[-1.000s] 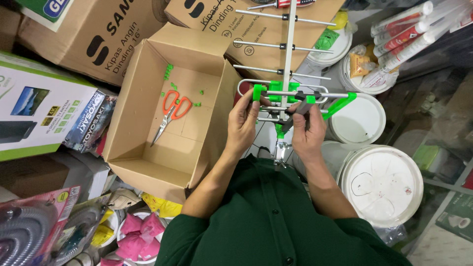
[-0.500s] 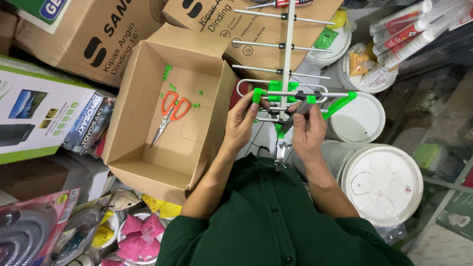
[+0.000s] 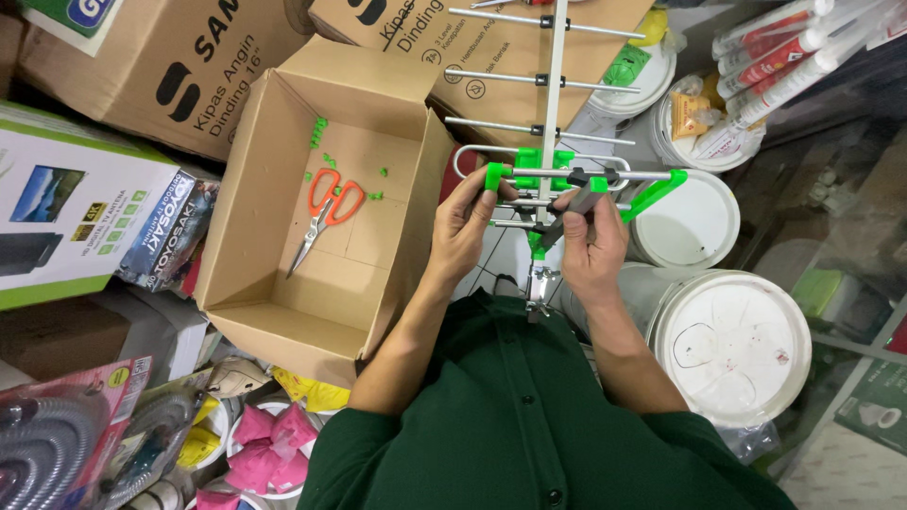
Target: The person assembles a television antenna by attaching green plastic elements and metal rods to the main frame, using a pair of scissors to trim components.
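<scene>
Item: antenna (image 3: 551, 113), metal boom with thin cross rods and bright green plastic clips. Long axis is running from the person's chest straight away toward the top of the view; the rods are lying crosswise, left to right. It is being held over the gap between the open box and the white buckets, its near end sitting just above the green shirt (image 3: 529, 425).

Left hand (image 3: 463, 227): fingers are closing around the looped rod beside a green end cap (image 3: 493, 176).
Right hand (image 3: 593, 250): it is gripping a small dark grey tool (image 3: 576, 203), fingers clamped on it, its tip pressing against the boom where the green clips meet.

Open cardboard box (image 3: 283, 312): plain brown, flaps up, lying left of the hands. Inside, scissors (image 3: 321, 215) with orange handles and steel blades are resting on the floor, with small green plastic bits (image 3: 321, 132) scattered near them.

Surroundings: two large brown cartons (image 3: 161, 57) with black print are lying at the top; a white and green printed package (image 3: 66, 217) is sitting at far left; round white plastic buckets (image 3: 732, 345) with lids are standing at right; tubes (image 3: 784, 47) with red and white labels are leaning at upper right; pink wrapped items (image 3: 265, 439) are filling a tub at lower left
</scene>
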